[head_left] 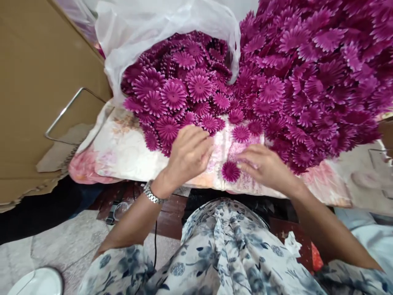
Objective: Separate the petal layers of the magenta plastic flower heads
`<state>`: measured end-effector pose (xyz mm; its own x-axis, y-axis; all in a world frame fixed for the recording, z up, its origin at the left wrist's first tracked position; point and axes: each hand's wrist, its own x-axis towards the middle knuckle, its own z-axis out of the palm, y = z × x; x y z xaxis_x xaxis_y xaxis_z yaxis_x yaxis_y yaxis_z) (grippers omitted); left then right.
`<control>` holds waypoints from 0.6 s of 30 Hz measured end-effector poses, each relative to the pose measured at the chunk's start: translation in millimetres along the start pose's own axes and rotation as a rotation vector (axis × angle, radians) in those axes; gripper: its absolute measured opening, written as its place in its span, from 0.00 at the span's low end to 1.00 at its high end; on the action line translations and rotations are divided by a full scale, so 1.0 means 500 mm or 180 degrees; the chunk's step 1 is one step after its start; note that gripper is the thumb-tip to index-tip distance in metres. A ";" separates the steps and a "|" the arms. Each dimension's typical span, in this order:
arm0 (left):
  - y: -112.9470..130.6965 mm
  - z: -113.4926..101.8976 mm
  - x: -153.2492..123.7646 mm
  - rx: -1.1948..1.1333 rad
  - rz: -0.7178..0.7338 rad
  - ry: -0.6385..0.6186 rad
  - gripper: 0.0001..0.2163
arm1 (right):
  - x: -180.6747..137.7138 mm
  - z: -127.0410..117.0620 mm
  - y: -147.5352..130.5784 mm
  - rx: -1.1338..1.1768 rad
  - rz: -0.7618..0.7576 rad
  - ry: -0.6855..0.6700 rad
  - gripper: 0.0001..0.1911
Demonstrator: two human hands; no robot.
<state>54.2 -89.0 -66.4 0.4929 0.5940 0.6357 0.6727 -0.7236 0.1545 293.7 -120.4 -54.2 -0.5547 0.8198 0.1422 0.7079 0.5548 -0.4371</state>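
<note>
While one flower [231, 171] lies on open cloth [129, 153] near the edge, both hands [190, 152] [260, 164] curl apart, grips unclear.

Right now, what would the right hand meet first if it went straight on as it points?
Probably the single magenta flower beside the right hand; depth is unclear, so it might pass over and meet the left hand.

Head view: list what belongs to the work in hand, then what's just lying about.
Likely work: left hand; right hand; purple flower by the right hand; heaped flowers at right; bagged flowers; white plastic bag; floral cloth beneath.

Apparently lying about: crumpled white scrap; red scrap; round white object at lower left.
</note>
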 end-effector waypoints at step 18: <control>0.066 0.020 -0.036 -0.1915 -0.1320 0.0041 0.10 | -0.044 0.062 -0.056 0.0903 0.0813 0.0705 0.13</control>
<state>73.0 -120.0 -80.1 0.2545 0.8596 0.4431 0.3811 -0.5102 0.7710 272.7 -158.5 -72.9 -0.2485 0.9534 0.1713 0.6449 0.2948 -0.7052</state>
